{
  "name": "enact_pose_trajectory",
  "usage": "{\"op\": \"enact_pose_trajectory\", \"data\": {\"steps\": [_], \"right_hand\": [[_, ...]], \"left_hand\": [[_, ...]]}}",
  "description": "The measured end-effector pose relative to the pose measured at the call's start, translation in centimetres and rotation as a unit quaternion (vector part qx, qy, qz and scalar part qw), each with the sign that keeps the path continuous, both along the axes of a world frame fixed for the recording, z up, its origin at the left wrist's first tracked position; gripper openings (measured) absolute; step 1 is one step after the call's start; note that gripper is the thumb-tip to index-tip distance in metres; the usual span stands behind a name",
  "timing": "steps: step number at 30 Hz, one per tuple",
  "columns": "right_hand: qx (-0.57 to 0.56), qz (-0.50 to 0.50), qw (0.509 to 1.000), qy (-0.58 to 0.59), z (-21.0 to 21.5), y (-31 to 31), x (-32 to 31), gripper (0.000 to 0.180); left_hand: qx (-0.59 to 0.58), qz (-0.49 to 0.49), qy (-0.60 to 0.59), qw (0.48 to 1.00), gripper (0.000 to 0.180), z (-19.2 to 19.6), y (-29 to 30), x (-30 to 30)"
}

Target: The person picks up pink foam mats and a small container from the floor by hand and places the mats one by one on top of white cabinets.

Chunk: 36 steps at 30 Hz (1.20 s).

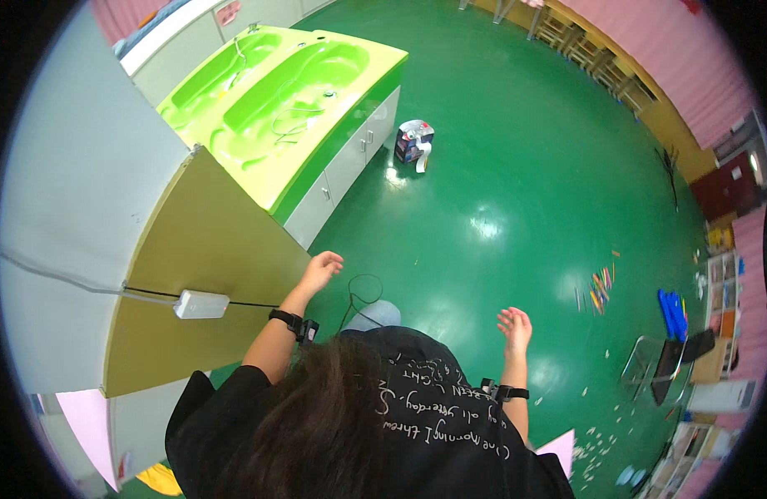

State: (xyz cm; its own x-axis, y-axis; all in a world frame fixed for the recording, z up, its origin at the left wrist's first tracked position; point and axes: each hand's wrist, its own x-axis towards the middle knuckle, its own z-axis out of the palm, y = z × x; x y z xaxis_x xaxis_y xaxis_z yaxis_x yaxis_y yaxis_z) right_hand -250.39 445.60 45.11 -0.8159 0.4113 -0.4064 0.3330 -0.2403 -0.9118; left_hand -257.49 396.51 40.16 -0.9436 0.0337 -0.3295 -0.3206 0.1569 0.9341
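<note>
Head view: I see the left hand empty, fingers loosely curled and open, held just beside the edge of the olive-coloured panel that closes off the end of the counter. It looks very close to that edge, though I cannot tell whether it touches. A black wristband sits on that forearm. The right hand hangs out over the green floor, also empty, fingers spread and slightly bent, well apart from anything; it carries a black wristband too. Between the hands I make out a thin black cable looping down toward the floor. On the panel a small white box hangs on a cord. Beyond it the lime-green double basin tops white cupboards. Farther off on the floor stands a small toy-like object, and to the right lie scattered coloured sticks and blue pieces.
</note>
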Motion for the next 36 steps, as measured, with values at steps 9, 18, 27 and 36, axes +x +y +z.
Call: {"op": "enact_pose_trajectory", "data": {"steps": [9,18,27,36], "right_hand": [[0.037,0.092,0.995,-0.013,-1.3,4.8,-27.1,0.021],[0.017,0.062,0.997,0.030,1.5,11.7,-53.3,0.018],[0.035,-0.012,0.999,0.036,-0.9,23.2,-80.0,0.016],[0.018,0.110,0.994,0.018,-1.4,22.2,-109.6,0.013]], "left_hand": [[0.020,0.241,-0.124,0.962,0.018,-5.9,0.4,-17.4],[0.068,0.116,-0.061,0.989,0.017,-2.0,12.0,-46.8],[0.068,0.074,-0.038,0.994,0.016,-2.9,22.0,-73.0],[0.055,0.183,-0.012,0.982,0.017,0.5,22.6,-91.6]]}}
